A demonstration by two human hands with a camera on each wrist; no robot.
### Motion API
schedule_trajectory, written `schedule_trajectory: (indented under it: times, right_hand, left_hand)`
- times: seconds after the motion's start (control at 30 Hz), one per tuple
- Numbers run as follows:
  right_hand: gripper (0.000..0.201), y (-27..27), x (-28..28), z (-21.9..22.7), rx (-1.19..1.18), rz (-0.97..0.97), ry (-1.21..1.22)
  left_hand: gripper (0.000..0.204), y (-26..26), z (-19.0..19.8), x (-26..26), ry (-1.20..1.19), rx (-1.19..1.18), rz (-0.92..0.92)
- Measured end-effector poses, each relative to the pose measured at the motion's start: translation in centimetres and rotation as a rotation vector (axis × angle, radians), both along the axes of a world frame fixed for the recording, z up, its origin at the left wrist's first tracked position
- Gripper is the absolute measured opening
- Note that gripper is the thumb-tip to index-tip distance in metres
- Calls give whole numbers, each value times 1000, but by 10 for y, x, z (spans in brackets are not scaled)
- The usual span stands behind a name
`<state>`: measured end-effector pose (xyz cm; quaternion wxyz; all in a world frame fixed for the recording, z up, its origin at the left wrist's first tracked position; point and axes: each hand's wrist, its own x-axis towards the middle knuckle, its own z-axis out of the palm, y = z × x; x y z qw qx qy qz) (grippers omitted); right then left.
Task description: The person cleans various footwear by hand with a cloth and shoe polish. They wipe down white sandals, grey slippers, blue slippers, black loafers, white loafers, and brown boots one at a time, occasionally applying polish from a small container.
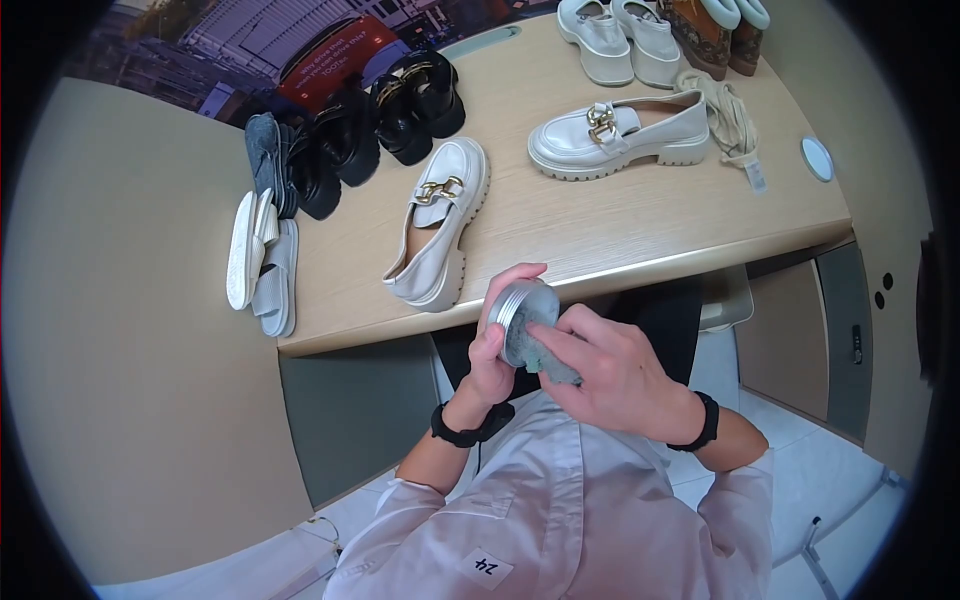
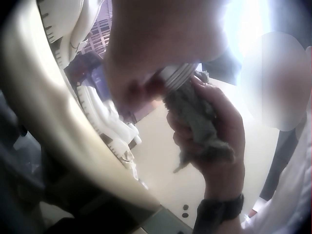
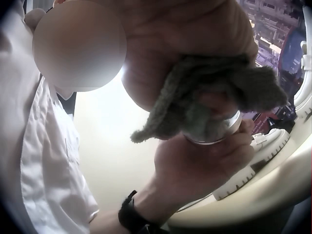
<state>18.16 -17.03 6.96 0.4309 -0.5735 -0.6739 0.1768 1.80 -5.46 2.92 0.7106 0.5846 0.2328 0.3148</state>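
Head view: person in a pale shirt [image 1: 625, 530], label [image 1: 486, 567] reading 24, black band [image 1: 707, 420] on each wrist. Left hand [image 1: 488, 370] has its fingers wrapped round a silver tin [image 1: 533, 303], ridged side showing, face turned to the right hand [image 1: 625, 370]. Right fingers grasp a grey-green cloth [image 1: 560, 372], fingertips at the tin's face. Tin and cloth are both held up off the table [image 1: 520, 230], by its near edge. Left loafer [image 1: 455, 210], white with gold buckle, stands just beyond the left hand, toe pointing away. Right loafer [image 1: 620, 140] stands side-on further back, toe to the left, beige bundle [image 1: 728, 115] beside its heel. Black shoes [image 1: 400, 115] and slippers [image 1: 275, 280] line the left side; boots [image 1: 705, 35] at far right.

Left wrist view: left hand is big and blurred up top, tin ridges visible right against it. Right fingers curl round the cloth, most of it bunched at the palm, loose end hanging down.

Right wrist view: right hand fills the top, cloth draped about its fingers, ends sticking out both sides. Left hand cups the tin from below; shiny rim shows. Can't tell what's inside.
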Motion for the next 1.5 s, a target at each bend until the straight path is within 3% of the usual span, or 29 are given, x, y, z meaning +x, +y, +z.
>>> schedule_trajectory:
  times: [0.3,0.4,0.5,0.53,0.63,0.67,0.73,0.87,1.1,1.27,1.5]
  right_hand:
    - [21,8,3,-11,-177,147,438]
    - [21,6,12,-25,-352,274,777]
    - [29,-3,43,-5,-697,296,1705]
    - [39,-5,49,-36,-541,375,1828]
    - [40,-8,70,-45,-323,320,2034]
    - [41,-10,78,-53,-274,421,2015]
    - [40,-24,94,-58,-231,297,1957]
    - [36,-53,125,-59,-76,33,1928]
    - [27,-106,166,-55,228,-177,1815]
    - [29,-123,172,-63,271,-227,1756]
    - [32,-126,176,-77,289,-265,1767]
  left_hand:
    - [100,2,-12,-1,85,145,12]
    - [94,2,-12,-3,51,197,-14]
    - [90,5,-16,-1,23,188,29]
    - [89,9,-19,2,8,176,55]
    - [90,19,-31,-8,37,117,18]
    - [85,20,-24,-4,30,160,1]
    - [82,18,-13,4,19,237,-29]
    - [91,20,-16,33,105,60,-92]
    - [90,20,-17,148,149,99,-227]
    - [94,23,-18,207,439,417,-176]
    - [88,12,-24,232,501,739,-62]
